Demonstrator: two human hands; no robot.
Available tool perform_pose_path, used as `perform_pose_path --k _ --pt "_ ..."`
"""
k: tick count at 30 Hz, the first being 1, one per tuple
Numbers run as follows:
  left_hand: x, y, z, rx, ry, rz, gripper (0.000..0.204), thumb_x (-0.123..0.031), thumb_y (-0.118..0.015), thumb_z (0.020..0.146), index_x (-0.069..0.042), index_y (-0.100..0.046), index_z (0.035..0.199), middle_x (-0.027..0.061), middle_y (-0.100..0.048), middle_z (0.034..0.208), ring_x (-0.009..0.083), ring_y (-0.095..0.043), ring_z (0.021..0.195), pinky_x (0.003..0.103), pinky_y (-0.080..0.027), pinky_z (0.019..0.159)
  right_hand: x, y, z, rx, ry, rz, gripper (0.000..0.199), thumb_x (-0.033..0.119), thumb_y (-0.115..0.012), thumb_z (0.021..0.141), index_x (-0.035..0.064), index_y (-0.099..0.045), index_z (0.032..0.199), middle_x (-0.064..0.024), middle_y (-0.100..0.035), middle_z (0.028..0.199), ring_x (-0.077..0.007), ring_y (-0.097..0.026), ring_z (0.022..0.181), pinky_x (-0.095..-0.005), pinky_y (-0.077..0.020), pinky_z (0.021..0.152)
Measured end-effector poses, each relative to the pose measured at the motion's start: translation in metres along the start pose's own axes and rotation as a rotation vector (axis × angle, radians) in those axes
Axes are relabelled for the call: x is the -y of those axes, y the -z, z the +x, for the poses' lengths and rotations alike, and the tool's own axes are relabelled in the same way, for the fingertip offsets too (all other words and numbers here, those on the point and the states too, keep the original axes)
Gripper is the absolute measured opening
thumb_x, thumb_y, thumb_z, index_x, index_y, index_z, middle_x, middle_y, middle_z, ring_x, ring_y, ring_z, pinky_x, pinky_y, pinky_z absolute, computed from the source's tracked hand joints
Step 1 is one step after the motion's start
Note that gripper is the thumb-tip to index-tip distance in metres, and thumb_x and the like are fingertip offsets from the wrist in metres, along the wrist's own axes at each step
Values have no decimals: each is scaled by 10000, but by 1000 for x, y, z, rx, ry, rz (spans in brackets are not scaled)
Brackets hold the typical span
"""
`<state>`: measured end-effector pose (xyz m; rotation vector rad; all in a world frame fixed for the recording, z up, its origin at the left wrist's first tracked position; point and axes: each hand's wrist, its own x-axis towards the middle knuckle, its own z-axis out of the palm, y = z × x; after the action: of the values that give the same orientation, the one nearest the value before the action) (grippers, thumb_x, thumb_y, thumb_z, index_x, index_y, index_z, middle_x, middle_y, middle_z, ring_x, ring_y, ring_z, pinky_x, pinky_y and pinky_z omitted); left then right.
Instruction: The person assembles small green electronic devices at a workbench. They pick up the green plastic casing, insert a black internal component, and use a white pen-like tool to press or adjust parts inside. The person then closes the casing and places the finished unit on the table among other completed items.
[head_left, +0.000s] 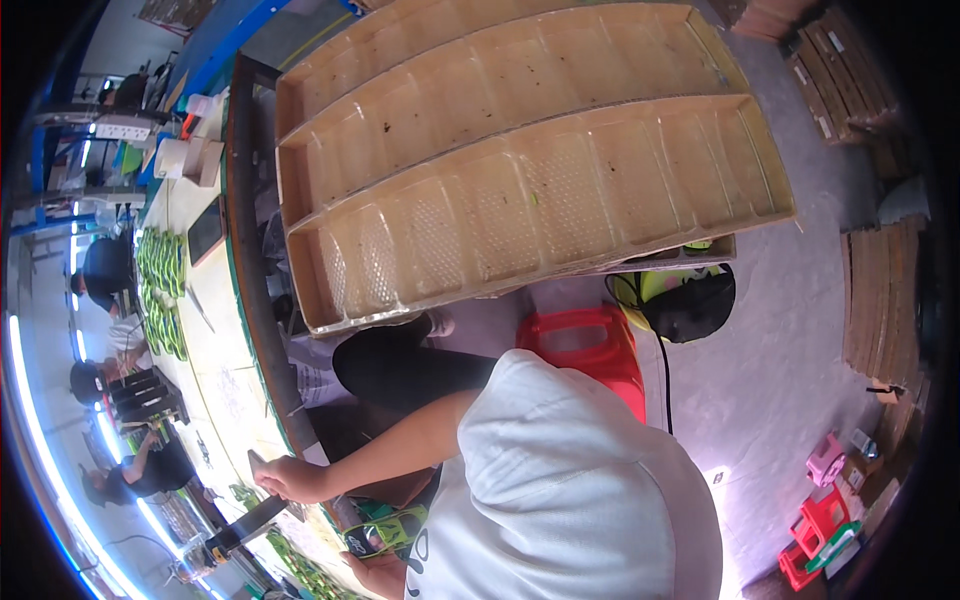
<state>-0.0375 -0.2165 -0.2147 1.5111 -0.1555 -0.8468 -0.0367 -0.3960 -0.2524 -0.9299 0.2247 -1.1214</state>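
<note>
My right arm reaches across to the worktable, and my right hand (300, 481) is closed around a grey-brown handle (262, 468). Just below that hand runs a dark flat bar (250, 522), part of a bench device whose far end shows metal parts. Low in the picture, my left hand (376, 573) is closed on the lower side of a lime-green and black moulded piece (372, 538). My sleeve and body partly cover this piece, and its exact kind does not show. Loose green parts (300, 562) lie along the table edge near both hands.
A big cardboard tray (450, 225) with clear plastic compartments stands beside the worktable (215, 345). Rows of green pieces (162, 290) lie farther along, with co-workers (150, 465) opposite. Behind me are a red stool (590, 345), a black bag (695, 308) and stacked cartons (880, 305).
</note>
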Motion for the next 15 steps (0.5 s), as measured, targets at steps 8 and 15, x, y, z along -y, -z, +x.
perform_pose_path --k 8,15 --pt "-1 -12 -9 30 -4 -11 390 -299 -435 871 19 -448 1097 115 -540 971 205 -525 856 317 -427 762 36 18 3 75 -100 132 87 73 -431 847 12 -484 817 -36 -501 597 -112 -507 520 -248 -420 466" --pt "-3 -8 -11 27 -17 -146 382 -295 -431 874 23 -460 1085 118 -549 952 209 -530 859 307 -427 761 54 26 -30 267 -324 275 126 85 -556 754 -34 -559 796 -43 -545 628 -85 -503 515 -228 -412 465"
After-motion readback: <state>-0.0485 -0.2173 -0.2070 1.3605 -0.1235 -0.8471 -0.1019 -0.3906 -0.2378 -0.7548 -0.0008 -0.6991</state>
